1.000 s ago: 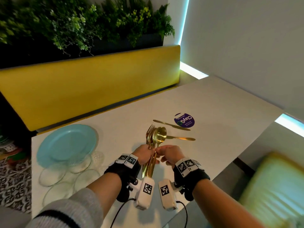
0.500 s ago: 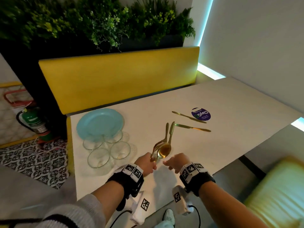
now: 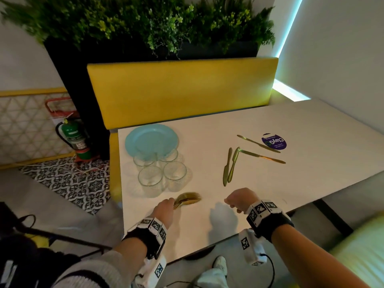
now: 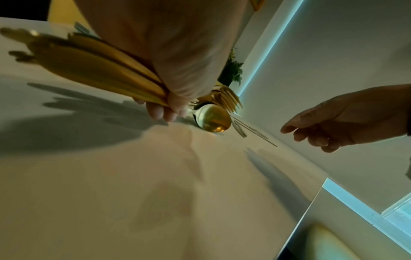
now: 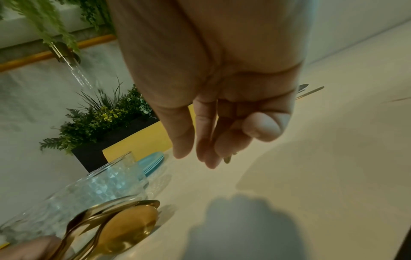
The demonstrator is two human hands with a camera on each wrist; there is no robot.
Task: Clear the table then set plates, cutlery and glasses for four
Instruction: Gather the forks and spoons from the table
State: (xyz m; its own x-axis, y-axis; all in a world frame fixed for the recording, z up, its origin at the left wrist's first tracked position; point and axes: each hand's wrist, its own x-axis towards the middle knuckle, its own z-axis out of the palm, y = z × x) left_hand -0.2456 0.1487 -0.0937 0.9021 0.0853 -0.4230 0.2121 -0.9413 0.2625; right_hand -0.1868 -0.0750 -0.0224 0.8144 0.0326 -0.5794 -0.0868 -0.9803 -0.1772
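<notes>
Two hands work near the front edge of the white table [image 3: 270, 125]. From the head camera, the left hand [image 3: 165, 210] curls round the handles of a bundle of gold forks and spoons [image 3: 188, 200], whose heads reach toward the four glasses [image 3: 150, 175] by the left edge. Behind those glasses, at the far left corner, sits a stack of teal plates [image 3: 151, 138]; all four glasses look empty. The right hand [image 3: 241, 199] hovers over the front edge, fingers loosely bent, holding nothing. Four gold knives [image 3: 230, 164] lie toward the middle, two side by side and two slanting by a purple sticker [image 3: 274, 142].

Along the left wrist, the fingers [image 4: 160, 110] wrap the gold handles [image 4: 93, 65], with a spoon bowl [image 4: 213, 119] low over the tabletop and fork tines [image 4: 229, 100] above it. The right hand [image 4: 347, 117] hangs apart, relaxed.

Along the right wrist, the right hand [image 5: 213, 109] is slack and empty, above the tabletop. Spoon bowls [image 5: 131, 227] show before a clear glass [image 5: 89, 190], with the teal plates [image 5: 152, 162] beyond.
</notes>
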